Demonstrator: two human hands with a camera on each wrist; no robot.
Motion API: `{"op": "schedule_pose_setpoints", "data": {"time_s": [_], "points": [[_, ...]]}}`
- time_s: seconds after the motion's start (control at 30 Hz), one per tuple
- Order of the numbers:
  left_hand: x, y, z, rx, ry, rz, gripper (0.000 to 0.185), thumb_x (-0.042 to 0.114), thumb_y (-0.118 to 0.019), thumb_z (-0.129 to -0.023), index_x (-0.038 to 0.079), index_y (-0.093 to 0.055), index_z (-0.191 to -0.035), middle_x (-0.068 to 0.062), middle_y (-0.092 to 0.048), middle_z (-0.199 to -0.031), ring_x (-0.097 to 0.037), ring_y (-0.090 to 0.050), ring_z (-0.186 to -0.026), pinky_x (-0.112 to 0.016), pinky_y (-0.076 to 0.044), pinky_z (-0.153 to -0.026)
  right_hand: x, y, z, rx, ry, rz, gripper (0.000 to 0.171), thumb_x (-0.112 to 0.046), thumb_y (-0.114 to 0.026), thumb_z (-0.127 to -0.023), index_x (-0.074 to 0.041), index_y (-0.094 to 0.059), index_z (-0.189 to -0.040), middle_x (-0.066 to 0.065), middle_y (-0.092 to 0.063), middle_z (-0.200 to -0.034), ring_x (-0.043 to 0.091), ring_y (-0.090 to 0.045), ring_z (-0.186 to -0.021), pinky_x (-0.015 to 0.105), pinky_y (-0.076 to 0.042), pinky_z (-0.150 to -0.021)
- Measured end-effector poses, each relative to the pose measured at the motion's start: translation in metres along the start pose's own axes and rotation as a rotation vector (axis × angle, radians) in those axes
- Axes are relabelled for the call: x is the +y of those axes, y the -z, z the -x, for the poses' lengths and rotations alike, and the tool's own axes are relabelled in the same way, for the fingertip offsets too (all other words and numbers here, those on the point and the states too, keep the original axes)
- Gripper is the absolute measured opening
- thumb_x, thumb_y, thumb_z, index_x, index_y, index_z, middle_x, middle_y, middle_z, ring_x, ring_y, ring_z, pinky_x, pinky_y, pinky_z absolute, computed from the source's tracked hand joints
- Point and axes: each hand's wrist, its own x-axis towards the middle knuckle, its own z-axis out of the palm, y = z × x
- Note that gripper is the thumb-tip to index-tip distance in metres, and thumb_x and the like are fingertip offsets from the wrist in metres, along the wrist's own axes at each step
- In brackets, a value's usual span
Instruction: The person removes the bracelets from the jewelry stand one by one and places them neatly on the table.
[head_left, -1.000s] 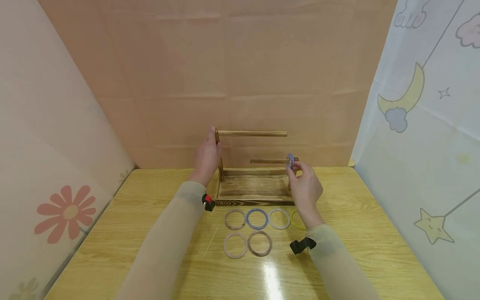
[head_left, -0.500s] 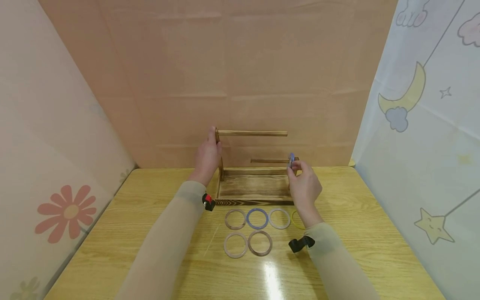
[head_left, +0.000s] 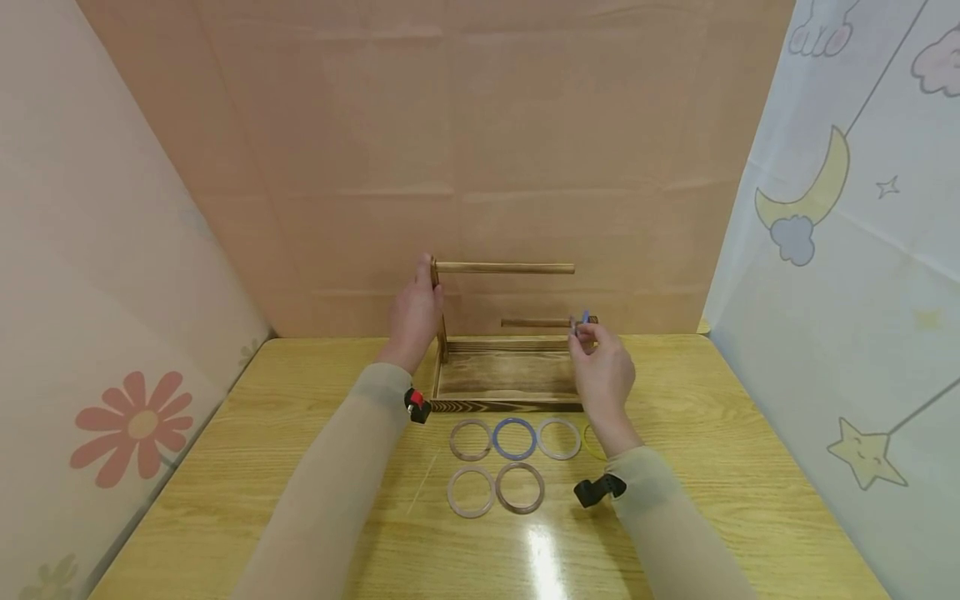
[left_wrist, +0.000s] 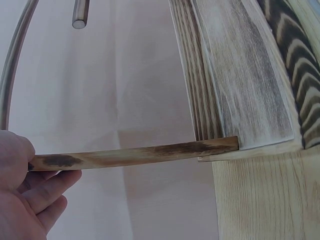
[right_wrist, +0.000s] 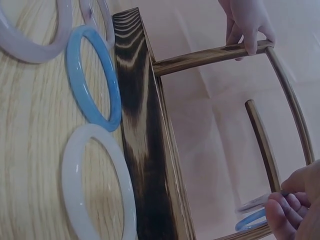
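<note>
A brown wooden bangle stand has an upper rod and a shorter lower rod. My left hand grips the top of its left upright, fingers behind the wood in the left wrist view. At the right end of the lower rod, my right hand pinches a greyish bangle. Beyond that one hangs a blue bangle on the same rod, near the right upright. My fingers partly cover both bangles. The upper rod carries nothing.
Several bangles lie in two rows before the stand: brownish, blue, whitish and yellow, then pale pink and dark brown. A cloth backdrop rises behind the table.
My right hand has shifted slightly left along the lower rod with the greyish bangle. A gap now shows between it and the blue one. The left hand has stayed put.
</note>
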Motion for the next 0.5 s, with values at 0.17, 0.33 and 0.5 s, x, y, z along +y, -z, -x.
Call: {"op": "schedule_pose_setpoints", "data": {"time_s": [0.17, 0.33, 0.5], "points": [[0.000, 0.000, 0.000, 0.007, -0.012, -0.007, 0.058, 0.021, -0.057, -0.118, 0.009, -0.029, -0.167, -0.010, -0.058, -0.077, -0.027, -0.054, -0.058, -0.042, -0.044, -0.055, -0.004, -0.002, 0.000, -0.007, 0.017, -0.032, 0.018, -0.016, -0.081, -0.103, -0.003, -0.079, -0.115, 0.012, -0.079, -0.103, 0.030, -0.078, -0.083, 0.049, -0.055, -0.072], [0.000, 0.001, 0.001, -0.001, -0.008, 0.003, 0.057, 0.022, -0.056, -0.118, 0.010, -0.029, -0.167, -0.009, -0.057, -0.076, -0.026, -0.052, -0.057, -0.040, -0.042, -0.054, -0.008, -0.006, 0.002, -0.016, 0.045, -0.063, 0.017, -0.012, -0.081, -0.102, -0.001, -0.079, -0.114, 0.014, -0.079, -0.103, 0.031, -0.078, -0.085, 0.049, -0.058, -0.074], [0.000, 0.001, 0.000, -0.004, -0.004, 0.005, 0.057, 0.022, -0.056, -0.118, 0.010, -0.030, -0.167, -0.009, -0.058, -0.077, -0.026, -0.054, -0.058, -0.041, -0.043, -0.054, -0.014, -0.010, 0.003, -0.028, 0.043, -0.089, 0.017, -0.011, -0.082, -0.101, -0.001, -0.080, -0.113, 0.012, -0.078, -0.103, 0.030, -0.078, -0.085, 0.049, -0.058, -0.073]]}}
